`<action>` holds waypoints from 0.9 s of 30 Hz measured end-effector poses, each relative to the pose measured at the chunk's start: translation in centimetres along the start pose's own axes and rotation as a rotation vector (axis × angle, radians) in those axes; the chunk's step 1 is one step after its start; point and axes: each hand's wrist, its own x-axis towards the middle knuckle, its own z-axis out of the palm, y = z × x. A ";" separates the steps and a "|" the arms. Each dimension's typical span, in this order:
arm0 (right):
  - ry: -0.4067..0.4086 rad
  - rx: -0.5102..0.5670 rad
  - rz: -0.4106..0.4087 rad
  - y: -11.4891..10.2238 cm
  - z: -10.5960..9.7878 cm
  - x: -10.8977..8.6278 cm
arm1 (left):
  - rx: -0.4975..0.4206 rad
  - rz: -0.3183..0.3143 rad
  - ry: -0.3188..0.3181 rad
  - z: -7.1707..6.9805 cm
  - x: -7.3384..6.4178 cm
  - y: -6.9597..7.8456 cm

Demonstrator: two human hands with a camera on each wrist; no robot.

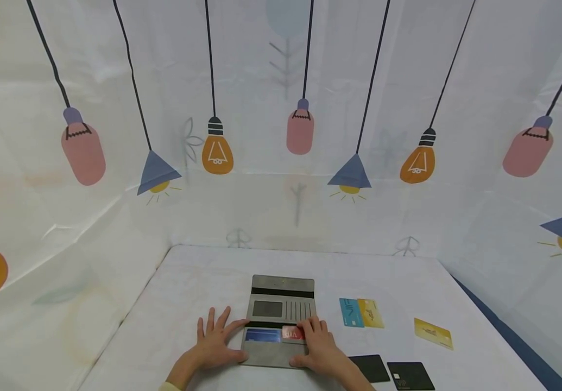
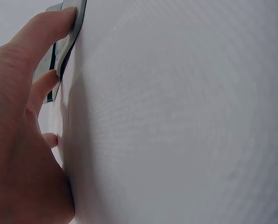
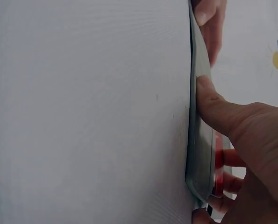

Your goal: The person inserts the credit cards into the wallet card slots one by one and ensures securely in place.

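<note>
An opened grey wallet point(image 1: 283, 304) lies flat on the white table, with card slots and a small window on its inside. In its lower pocket sit a blue card point(image 1: 263, 335) and a red card point(image 1: 290, 333) marked VIP, both partly showing. My left hand point(image 1: 214, 342) is spread at the wallet's left edge, thumb and index fingertip touching it. With its fingers curled at the red card's upper right, my right hand point(image 1: 321, 347) holds the card against the pocket. The right thumb point(image 3: 208, 95) presses on the wallet's lower panel.
Right of the wallet lie a teal card point(image 1: 351, 313) and a yellow card point(image 1: 371, 314), edges meeting. Another yellow card point(image 1: 433, 333) is farther right. Two black cards point(image 1: 370, 367) point(image 1: 411, 376) lie near the right forearm. A lamp-printed white sheet point(image 1: 261, 206) surrounds the table.
</note>
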 end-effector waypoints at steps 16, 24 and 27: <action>-0.024 -0.087 -0.052 0.0 0.1 -0.4 | -0.010 -0.015 -0.011 0.0 0.1 0.0; -0.018 -0.194 -0.072 -0.5 0.0 -0.4 | 0.025 -0.035 -0.012 -0.1 0.1 0.1; -0.016 -0.225 -0.089 -0.6 -0.1 -0.5 | 0.016 -0.030 -0.010 -0.1 0.1 0.1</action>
